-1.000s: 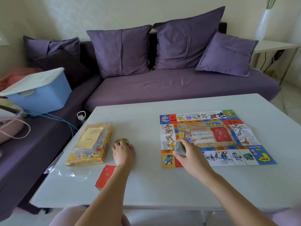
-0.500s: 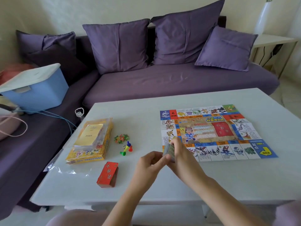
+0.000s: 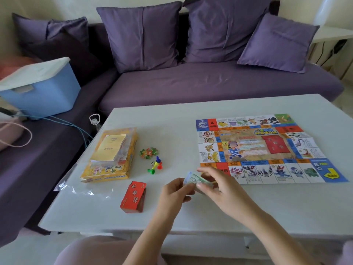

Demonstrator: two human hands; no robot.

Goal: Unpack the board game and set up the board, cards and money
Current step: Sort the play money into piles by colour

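The colourful game board (image 3: 267,148) lies unfolded on the right half of the white table (image 3: 172,123). Just off its near left corner, my left hand (image 3: 174,192) and my right hand (image 3: 219,190) together hold a small stack of play money (image 3: 194,179) above the table. A red card deck (image 3: 133,197) lies to the left of my hands. Beyond it are coloured pawns with a die (image 3: 155,165) and a heap of small green and orange pieces (image 3: 148,153). The yellow game box (image 3: 109,157) with a booklet on top sits at the left.
A clear plastic wrapper (image 3: 80,188) spreads from under the box over the table's left edge. A purple sofa (image 3: 210,83) with cushions stands behind the table, with a blue lidded bin (image 3: 41,88) and cables on its left part. A small bottle (image 3: 95,121) stands at the table's far left corner.
My left hand left the small pieces by the box and came over to the money stack. My right hand drew the stack back off the board toward me. The pawns now lie uncovered.
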